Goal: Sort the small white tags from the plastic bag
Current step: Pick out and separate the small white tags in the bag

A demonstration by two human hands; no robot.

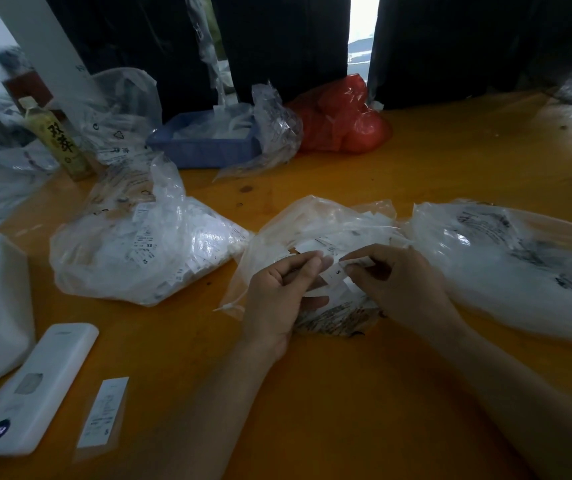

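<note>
Tags — small white paper or fabric strips (338,273), one showing a printed "S" — sit pinched between both hands directly above the open middle bag. Judgement: very light, thin, floppy; likely to cling together in a stack and slide against each other, so a fingertip pinch at the short ends, thumb against forefinger, should separate one cleanly. No fragility concern beyond creasing.

Crumpled clear plastic bag (315,220) lies on the orange-yellow wooden table (364,393), mouth gaping toward the person, more loose tags visible inside. Film is soft and slick; it will shift if tugged.

Left hand (277,299): palm turned inward, fingers curled, thumb and forefinger closed on the left end of the tag bundle. Right hand (395,285): knuckles up, fingers curled down, fingertips nipping the right end of the same strip. Both forearms angle in from the lower edge, wrists raised just off the table.

Outward — a fuller clear bag of white tags marked "XS" (146,251) sits to the left, apart from the middle bag; a large clear bag with dark print (513,265) lies to the right, nearly touching it. A single white label strip (102,412) and a white remote-like device (35,389) lie near the left front. Blue tray (205,147), red plastic bag (343,119) and a yellow-green drink bottle (56,140) stand at the far side.
</note>
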